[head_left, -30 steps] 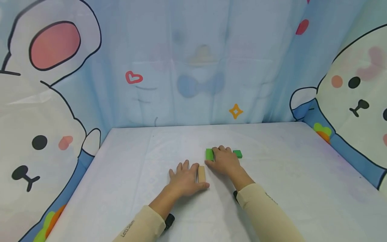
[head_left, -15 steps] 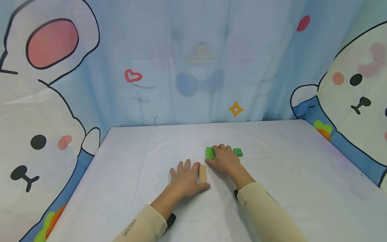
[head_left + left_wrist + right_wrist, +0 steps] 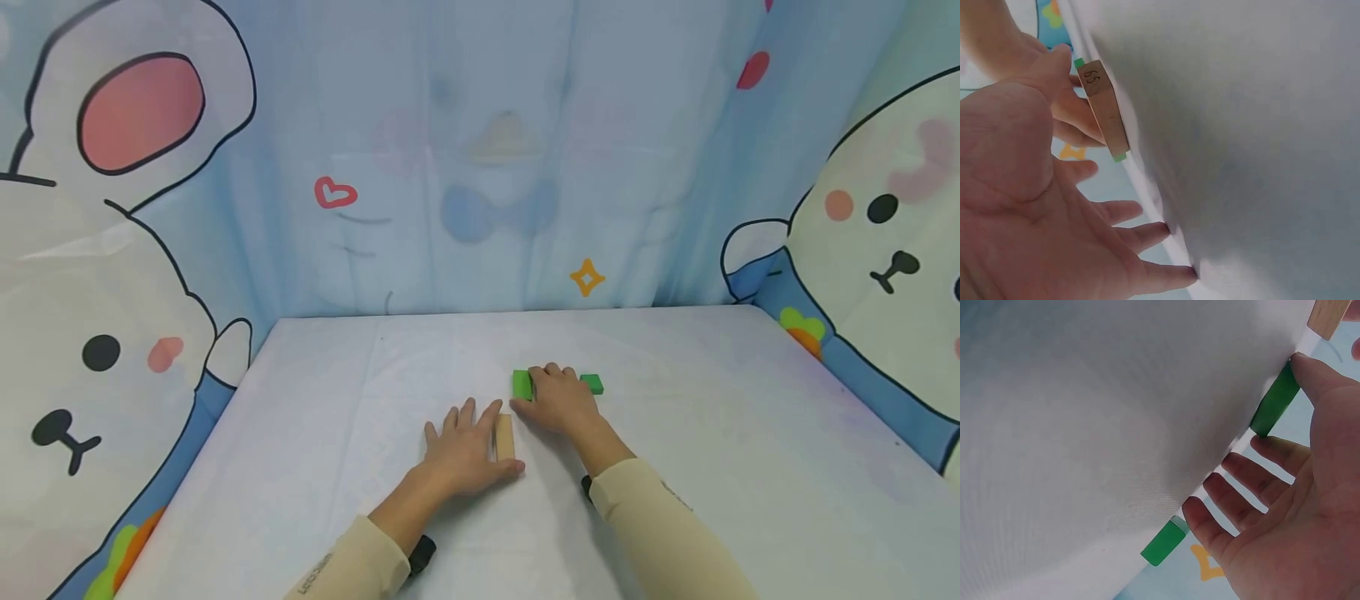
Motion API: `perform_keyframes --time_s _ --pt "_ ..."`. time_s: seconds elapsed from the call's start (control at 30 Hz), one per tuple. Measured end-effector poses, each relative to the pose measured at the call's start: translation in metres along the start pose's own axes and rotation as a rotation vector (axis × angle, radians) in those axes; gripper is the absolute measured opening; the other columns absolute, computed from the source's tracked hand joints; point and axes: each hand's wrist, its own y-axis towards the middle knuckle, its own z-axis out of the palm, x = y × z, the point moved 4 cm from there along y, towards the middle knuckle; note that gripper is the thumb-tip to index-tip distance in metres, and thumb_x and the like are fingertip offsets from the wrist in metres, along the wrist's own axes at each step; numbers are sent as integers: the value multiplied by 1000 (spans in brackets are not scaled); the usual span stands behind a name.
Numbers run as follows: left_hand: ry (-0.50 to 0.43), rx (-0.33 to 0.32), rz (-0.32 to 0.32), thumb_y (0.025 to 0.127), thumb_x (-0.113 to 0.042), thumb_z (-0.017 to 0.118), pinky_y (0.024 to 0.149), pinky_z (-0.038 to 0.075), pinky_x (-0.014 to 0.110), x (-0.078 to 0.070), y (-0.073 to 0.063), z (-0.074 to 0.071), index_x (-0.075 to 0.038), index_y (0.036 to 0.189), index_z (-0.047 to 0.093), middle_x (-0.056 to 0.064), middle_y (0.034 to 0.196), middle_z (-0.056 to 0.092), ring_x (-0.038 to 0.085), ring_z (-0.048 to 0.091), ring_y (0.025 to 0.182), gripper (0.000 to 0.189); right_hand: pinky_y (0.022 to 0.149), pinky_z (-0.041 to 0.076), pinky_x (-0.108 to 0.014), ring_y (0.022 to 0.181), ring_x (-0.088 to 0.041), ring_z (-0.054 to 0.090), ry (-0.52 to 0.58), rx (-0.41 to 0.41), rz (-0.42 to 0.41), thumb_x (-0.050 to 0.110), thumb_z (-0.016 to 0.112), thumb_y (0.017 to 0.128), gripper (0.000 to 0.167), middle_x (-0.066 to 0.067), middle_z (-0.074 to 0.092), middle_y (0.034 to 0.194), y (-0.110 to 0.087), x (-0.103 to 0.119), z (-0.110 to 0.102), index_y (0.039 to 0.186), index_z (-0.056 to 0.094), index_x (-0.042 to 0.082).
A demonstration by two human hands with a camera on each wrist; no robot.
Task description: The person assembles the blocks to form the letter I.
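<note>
A plain wooden block [image 3: 505, 437] lies lengthwise on the white cloth, "65" written on its end in the left wrist view. My left hand [image 3: 465, 454] is spread beside it, thumb near its near end and index finger off its far end. Beyond it is a bright green block [image 3: 522, 384]; my right hand [image 3: 561, 400] pinches it by its ends between thumb and index finger, as the right wrist view shows, the other fingers stretched out on the cloth. Just right of that hand, a second, darker green block [image 3: 592, 383] lies untouched.
White cloth [image 3: 337, 417] covers the table, which ends at a blue printed curtain [image 3: 495, 275] behind. Large cartoon bears are printed on the side drapes. A dark strap [image 3: 422, 554] sits at the left sleeve's cuff.
My left index finger has straightened and lifted away from the wooden block, which has shifted very slightly right. The right hand keeps its hold in place. The head view wobbles a little.
</note>
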Motion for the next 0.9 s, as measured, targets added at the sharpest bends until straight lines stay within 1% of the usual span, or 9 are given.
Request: perform_keyframes --time_s 0.17,0.23,0.37,0.6,0.77,0.9 --pt "-16 36 41 96 -62 62 117 21 75 3 -5 -2 -34 160 38 20 168 28 46 28 154 74 101 50 -62 129 -48 53 9 -9 -9 49 66 97 72 -25 56 144 0 -1 1 148 51 0" --pt "-27 38 52 99 -60 58 117 20 76 3 -5 -2 -36 158 42 19 169 27 46 27 154 66 101 49 -62 129 -48 53 13 -13 -9 50 66 97 73 -25 56 144 0 -1 0 148 51 0" --pt "-22 36 56 102 -57 56 117 20 75 4 -5 -2 -37 154 49 18 169 27 46 26 155 57 101 49 -62 130 -48 53 16 -8 -14 51 65 97 74 -25 56 145 -1 -1 1 148 51 0" --pt "-16 13 43 101 -53 61 116 24 75 7 -3 -1 -38 151 54 18 166 33 46 30 152 53 101 50 -62 129 -48 53 4 -6 -18 51 65 98 73 -26 55 145 0 0 2 148 51 0" --pt "-36 21 42 100 -51 63 116 23 76 6 -1 -1 -40 150 55 19 165 36 47 30 153 52 101 49 -62 129 -48 53 7 -7 -9 50 66 98 73 -26 56 144 -1 -1 1 149 50 -1" --pt "-31 19 37 100 -53 62 116 22 76 7 -1 -3 -40 150 55 20 164 36 48 28 153 52 103 48 -62 130 -48 53 18 -12 -22 50 66 97 74 -26 55 145 0 -1 1 148 50 -1"
